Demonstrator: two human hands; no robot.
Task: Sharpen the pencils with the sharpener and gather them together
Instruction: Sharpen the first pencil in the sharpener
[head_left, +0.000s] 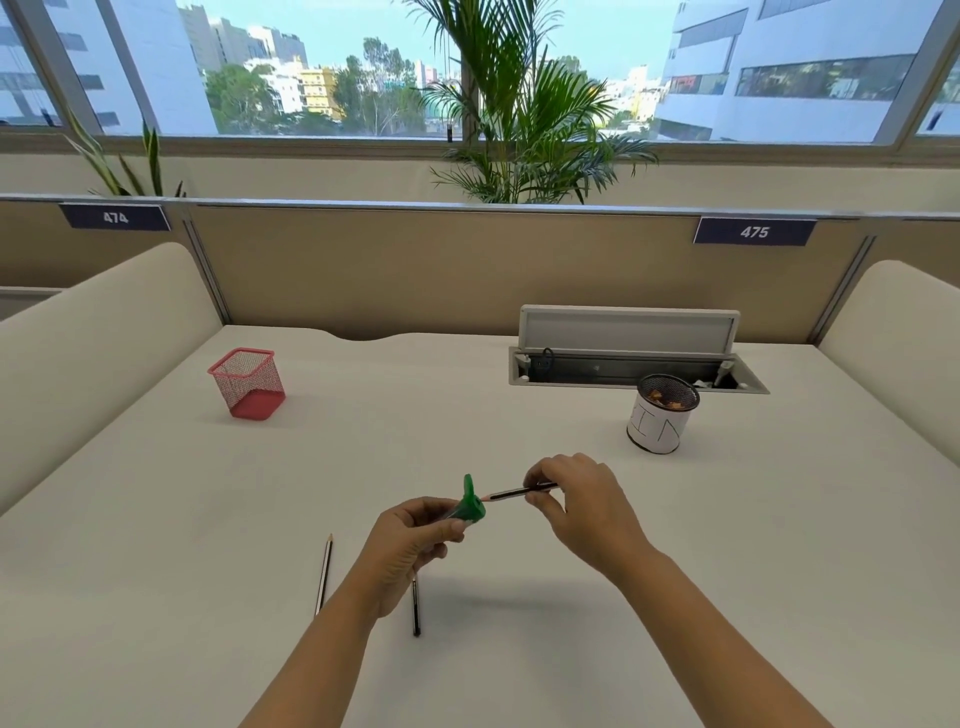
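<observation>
Two hands work: left grip (415, 530) pinches green sharpener (470, 506); right grip (582, 501) pinches pencil (514, 491), tip seemingly just outside.

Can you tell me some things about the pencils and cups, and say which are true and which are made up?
1. The left hand holds a green sharpener. True.
2. The right hand holds a pencil with its tip at the sharpener. True.
3. The pink basket is full of pencils. False: no pencils show in it.
4. Two pencils lie on the table near the left arm. True.
5. The round cup stands on the left side. False: it is on the right, by the open cable tray.
</observation>
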